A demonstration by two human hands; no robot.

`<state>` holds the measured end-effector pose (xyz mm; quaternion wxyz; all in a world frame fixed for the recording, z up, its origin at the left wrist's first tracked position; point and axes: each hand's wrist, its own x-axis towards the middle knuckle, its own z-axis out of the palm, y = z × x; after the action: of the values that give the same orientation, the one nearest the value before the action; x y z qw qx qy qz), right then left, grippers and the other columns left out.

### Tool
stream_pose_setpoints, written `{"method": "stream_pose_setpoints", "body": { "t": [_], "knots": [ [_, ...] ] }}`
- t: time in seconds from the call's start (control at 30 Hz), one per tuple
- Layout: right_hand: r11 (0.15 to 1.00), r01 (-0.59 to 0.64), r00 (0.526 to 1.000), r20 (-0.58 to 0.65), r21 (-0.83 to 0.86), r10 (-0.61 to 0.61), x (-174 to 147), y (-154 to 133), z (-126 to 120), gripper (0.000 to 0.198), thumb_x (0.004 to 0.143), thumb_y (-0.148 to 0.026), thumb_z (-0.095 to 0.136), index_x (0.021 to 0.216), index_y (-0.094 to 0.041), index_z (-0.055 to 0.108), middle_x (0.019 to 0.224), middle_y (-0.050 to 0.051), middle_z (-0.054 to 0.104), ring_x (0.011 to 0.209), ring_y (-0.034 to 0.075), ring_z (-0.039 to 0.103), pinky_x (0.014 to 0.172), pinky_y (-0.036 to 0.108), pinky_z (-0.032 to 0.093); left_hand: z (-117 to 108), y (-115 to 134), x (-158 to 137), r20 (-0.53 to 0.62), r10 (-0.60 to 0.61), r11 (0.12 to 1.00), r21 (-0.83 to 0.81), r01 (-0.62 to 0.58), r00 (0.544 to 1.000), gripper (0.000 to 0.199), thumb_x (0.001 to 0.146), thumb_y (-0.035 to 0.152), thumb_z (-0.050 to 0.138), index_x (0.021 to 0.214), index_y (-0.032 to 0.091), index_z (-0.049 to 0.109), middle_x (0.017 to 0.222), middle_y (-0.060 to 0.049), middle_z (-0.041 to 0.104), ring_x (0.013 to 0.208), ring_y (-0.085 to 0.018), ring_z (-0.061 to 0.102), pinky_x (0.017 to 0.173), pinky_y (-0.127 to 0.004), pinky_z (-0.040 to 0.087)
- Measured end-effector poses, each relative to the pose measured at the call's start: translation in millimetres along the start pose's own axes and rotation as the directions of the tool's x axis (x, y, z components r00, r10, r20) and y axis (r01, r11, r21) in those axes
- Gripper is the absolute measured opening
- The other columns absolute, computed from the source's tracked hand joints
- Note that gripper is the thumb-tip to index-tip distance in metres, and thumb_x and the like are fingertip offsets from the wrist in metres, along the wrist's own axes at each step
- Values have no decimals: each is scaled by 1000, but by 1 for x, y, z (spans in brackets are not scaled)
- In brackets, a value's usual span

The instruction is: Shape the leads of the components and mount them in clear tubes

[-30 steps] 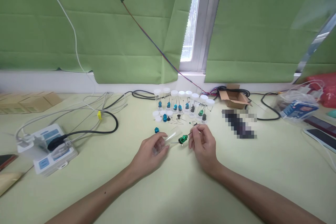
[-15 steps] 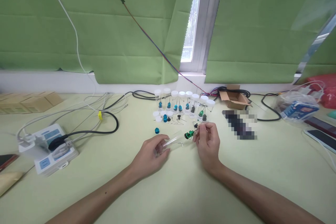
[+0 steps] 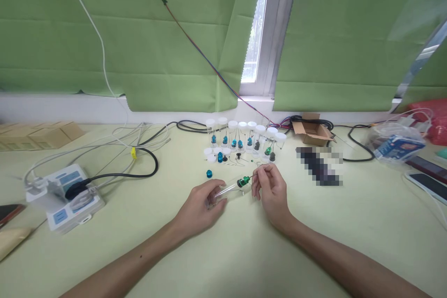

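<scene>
My left hand [image 3: 200, 207] is closed around a clear plastic tube [image 3: 226, 191], tilted with its mouth up toward the right. My right hand [image 3: 274, 191] pinches the thin metal rod of a small green metal part [image 3: 243, 181]. That part lies at the tube's mouth, its far end seeming to be inside. Just below the tube, a small bent metal piece [image 3: 242, 192] shows. Farther back, several clear tubes with white caps [image 3: 242, 125] stand in a row, holding blue, green and dark parts. A loose blue part [image 3: 209, 173] sits left of the tube.
White caps [image 3: 209, 152], thin rods and small dark parts lie before the row. A power strip [image 3: 75, 205] with cables stands left. An open cardboard box [image 3: 310, 136], a blurred dark object [image 3: 319, 166], a blue box in plastic [image 3: 398, 145] and a phone [image 3: 428, 185] are right.
My right hand has moved slightly left, bringing the green part from beside the tube to its mouth. My left hand and the tube have hardly moved.
</scene>
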<state>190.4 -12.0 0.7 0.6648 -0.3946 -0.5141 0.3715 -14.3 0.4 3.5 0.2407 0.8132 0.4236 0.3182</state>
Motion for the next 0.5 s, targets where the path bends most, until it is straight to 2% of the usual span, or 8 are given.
{"method": "stream_pose_setpoints", "body": {
  "t": [0.17, 0.5],
  "knots": [
    [1000, 7, 1000, 3, 21, -7, 0, 1, 0, 25, 99, -42, 49, 86, -20, 49, 76, -2, 56, 47, 7, 52, 45, 21, 41, 0, -1, -1, -2, 4, 1000, -1, -4, 1000, 22, 85, 23, 57, 107, 21, 58, 77, 1, 59, 63, -13, 54, 60, -24, 45],
    [995, -56, 998, 3, 87, 56, 4, 3, 1, 28, 96, -44, 53, 84, -20, 48, 73, -3, 56, 44, 7, 52, 40, 20, 39, 0, -2, -1, 22, 11, 1000, -10, -11, 1000, 22, 86, 23, 57, 107, 21, 59, 76, 1, 59, 62, -13, 53, 59, -24, 44]
  ]
}}
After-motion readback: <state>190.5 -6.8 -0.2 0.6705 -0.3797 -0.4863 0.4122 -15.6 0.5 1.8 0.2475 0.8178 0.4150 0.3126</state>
